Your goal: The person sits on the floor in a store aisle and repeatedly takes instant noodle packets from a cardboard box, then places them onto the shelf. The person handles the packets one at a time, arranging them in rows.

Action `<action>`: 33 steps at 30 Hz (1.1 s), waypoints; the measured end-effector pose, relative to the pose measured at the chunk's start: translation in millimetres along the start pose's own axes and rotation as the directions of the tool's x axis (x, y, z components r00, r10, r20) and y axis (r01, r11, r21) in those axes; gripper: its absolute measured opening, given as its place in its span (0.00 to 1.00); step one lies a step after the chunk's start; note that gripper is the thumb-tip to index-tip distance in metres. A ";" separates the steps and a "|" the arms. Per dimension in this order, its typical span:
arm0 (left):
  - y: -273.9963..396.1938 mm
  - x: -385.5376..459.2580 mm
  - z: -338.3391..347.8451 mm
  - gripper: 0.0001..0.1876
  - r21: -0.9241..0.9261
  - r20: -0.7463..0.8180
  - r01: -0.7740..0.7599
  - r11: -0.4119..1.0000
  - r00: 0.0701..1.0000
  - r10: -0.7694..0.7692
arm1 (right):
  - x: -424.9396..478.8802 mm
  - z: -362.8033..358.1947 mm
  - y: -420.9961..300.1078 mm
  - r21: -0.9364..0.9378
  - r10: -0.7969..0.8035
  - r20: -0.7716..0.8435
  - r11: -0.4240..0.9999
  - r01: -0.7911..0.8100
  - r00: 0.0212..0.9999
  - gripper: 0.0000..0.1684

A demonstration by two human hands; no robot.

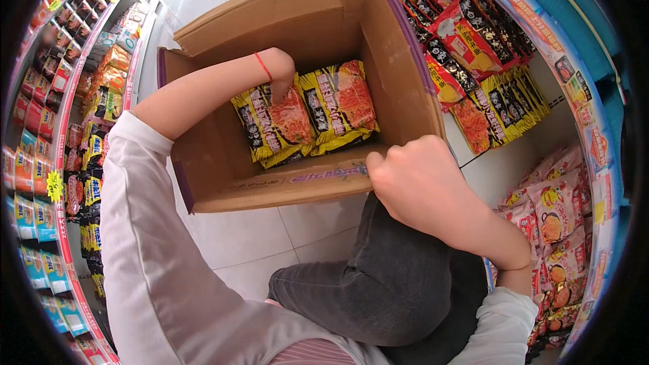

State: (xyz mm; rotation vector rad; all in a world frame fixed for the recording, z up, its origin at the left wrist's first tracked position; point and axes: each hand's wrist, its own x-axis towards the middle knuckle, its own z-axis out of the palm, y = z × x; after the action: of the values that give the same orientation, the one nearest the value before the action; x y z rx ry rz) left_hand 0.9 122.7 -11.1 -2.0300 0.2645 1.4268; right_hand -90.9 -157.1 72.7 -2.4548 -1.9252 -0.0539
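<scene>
An open cardboard box with purple-taped edges is in front of me. Inside lie yellow-and-black packets of instant noodles, with a left packet and a right packet on top and more yellow wrapping showing beneath. My left hand reaches down into the box at the upper edge of the left packet; its fingers are mostly hidden, so its hold is unclear. With its fingers curled over the box's near wall, my right hand grips the rim at the near right corner.
Shelving on the right carries red-and-black noodle packets, a row of yellow noodle packets and pink packets. Cup noodles and more packets line the left shelf. My bent knee is below the box, above the tiled floor.
</scene>
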 end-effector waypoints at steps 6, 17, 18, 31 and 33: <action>-10.9 21.3 12.9 0.42 -0.428 0.064 0.133 0.894 0.991 -0.116 | 1.9 -0.7 -6.8 -0.064 0.013 -0.009 0.998 -0.014 1.000 0.02; -15.6 20.1 17.0 0.42 -0.453 0.150 0.008 0.892 0.986 0.067 | 4.4 1.4 -8.2 -0.065 -0.017 -0.052 0.998 0.013 0.998 0.02; -16.2 20.3 16.2 0.38 -0.440 0.126 -0.021 0.898 0.988 0.085 | 4.7 1.3 -7.6 -0.070 -0.016 -0.055 0.997 0.012 0.998 0.02; -12.7 -161.8 -18.2 0.22 -0.320 -0.729 -0.088 0.943 0.659 -0.186 | 18.9 28.0 0.2 -0.276 0.181 -0.238 0.929 -0.246 0.954 0.09; -15.8 -180.6 -10.4 0.21 -0.397 -0.832 -0.175 0.901 0.483 -0.272 | 25.0 35.1 11.7 -0.208 0.198 -0.328 0.939 -0.275 0.924 0.12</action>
State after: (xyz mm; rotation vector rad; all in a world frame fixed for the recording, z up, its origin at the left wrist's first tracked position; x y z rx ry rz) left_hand -53.9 94.6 159.6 -2.9993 0.3115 0.2199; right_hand -73.1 -134.3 38.6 -2.6223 -1.5650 -0.6680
